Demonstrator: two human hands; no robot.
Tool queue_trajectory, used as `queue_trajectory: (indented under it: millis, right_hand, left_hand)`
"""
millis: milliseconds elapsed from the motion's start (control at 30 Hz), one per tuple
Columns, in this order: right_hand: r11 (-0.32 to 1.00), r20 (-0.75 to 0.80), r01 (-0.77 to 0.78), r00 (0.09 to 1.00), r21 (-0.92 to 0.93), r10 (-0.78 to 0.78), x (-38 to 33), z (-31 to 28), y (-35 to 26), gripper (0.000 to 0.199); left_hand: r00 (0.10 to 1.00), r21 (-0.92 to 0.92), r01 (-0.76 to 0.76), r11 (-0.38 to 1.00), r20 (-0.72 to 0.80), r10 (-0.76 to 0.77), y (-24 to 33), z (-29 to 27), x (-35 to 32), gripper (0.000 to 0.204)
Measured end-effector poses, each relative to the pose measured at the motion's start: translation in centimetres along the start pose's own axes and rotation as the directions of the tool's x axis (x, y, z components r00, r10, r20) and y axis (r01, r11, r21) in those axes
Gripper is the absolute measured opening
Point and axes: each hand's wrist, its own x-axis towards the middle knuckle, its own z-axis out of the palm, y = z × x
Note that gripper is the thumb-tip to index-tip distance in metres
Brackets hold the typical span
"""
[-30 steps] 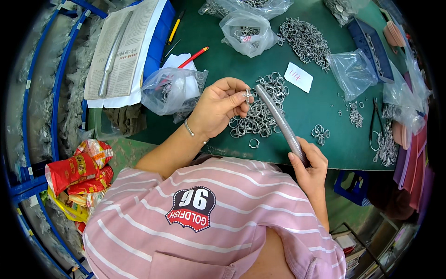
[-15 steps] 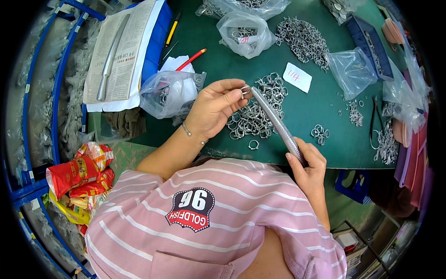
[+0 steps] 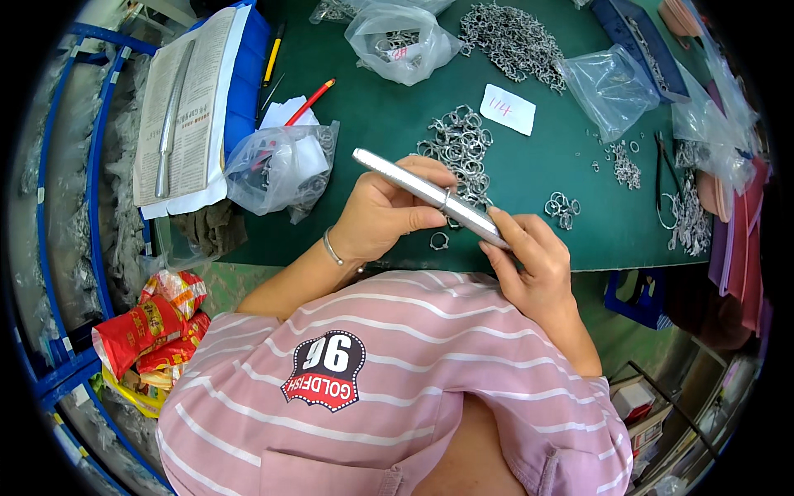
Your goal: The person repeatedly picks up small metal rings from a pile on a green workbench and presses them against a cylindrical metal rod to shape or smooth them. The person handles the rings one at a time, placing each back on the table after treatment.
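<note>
A tapered metal ring mandrel (image 3: 407, 181) slants across in front of me, its narrow tip up to the left. My right hand (image 3: 535, 258) is closed around the thick lower end. A silvery ring (image 3: 447, 199) encircles the mandrel partway along, and my left hand (image 3: 389, 202) pinches it there, thumb below and fingers behind the rod. Just beyond lies a heap of silvery rings (image 3: 460, 136), partly covered by the mandrel and my left hand. One loose ring (image 3: 439, 240) rests by the table's near edge. A small ring cluster (image 3: 562, 210) is right of my right hand.
Farther back on the green table (image 3: 529, 165) are a paper slip (image 3: 508, 109), a larger metal heap (image 3: 513, 45) and plastic bags. Pliers (image 3: 663, 174) lie right. A second mandrel (image 3: 174, 120) rests on newspaper at left, near a red pen (image 3: 311, 102).
The ring has gone from the mandrel's tip to partway along its shaft. The mandrel's tip has swung left and nearer me, and my right hand has risen.
</note>
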Motion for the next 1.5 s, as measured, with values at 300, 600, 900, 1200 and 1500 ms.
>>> queue_trajectory:
  millis: [300,600,900,1200,1500]
  right_hand:
    - [0.995,-0.034,0.062,0.997,-0.083,-0.065,-0.1,0.0,0.2,0.038]
    - [0.984,-0.031,-0.1,0.994,0.148,0.106,-0.4,-1.0,0.1,0.039]
    - [0.974,0.041,-0.143,0.99,0.174,0.138,-0.6,-1.8,0.9,0.041]
    - [0.974,0.036,-0.168,0.986,0.152,0.164,-0.6,-1.0,1.6,0.045]
    - [0.611,0.416,-0.592,0.805,0.526,0.423,-1.8,-2.5,2.1,0.041]
  left_hand:
    - [1.0,0.247,-0.002,0.969,0.022,-0.003,0.5,-0.2,0.2,0.036]
    - [0.995,0.095,0.011,0.995,0.101,-0.021,1.8,1.5,3.4,0.032]
    - [0.995,0.049,0.067,0.997,0.074,-0.07,1.1,2.6,4.1,0.03]
    - [0.991,0.072,0.131,0.989,-0.024,-0.13,1.8,3.1,4.2,0.028]
    - [0.871,0.339,-0.144,0.93,-0.403,0.282,3.8,-0.2,6.8,0.028]
